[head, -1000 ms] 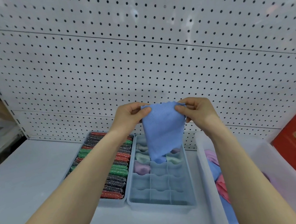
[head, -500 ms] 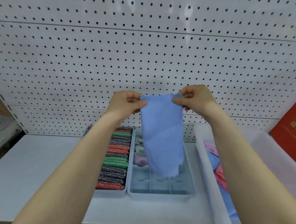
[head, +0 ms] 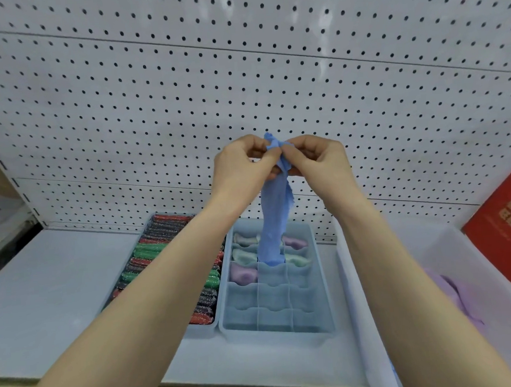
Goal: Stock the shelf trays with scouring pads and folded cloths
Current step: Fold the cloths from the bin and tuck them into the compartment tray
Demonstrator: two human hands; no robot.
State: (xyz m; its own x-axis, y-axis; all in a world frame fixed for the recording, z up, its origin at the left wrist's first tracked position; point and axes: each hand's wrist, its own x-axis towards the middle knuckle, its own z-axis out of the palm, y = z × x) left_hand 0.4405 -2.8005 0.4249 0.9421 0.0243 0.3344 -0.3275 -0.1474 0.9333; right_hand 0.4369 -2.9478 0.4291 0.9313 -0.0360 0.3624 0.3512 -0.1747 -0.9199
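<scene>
Before pegboard (head: 270, 71), both hands (head: 279, 158) pinch hanging blue cloth (head: 273, 222).

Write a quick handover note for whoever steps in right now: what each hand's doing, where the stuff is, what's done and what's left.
Left hand and right hand: both pinch the top of the blue cloth, grips close together; it hangs in a narrow strip over the divided tray.
Pad tray, left of it: full of scouring pads.
Divided tray: folded cloths fill the far cells; the near rows show empty.
Bin, on the right: more loose cloths.
Left: finish folding the blue cloth, put it in a free cell, then fill the remaining cells from the bin.
</scene>
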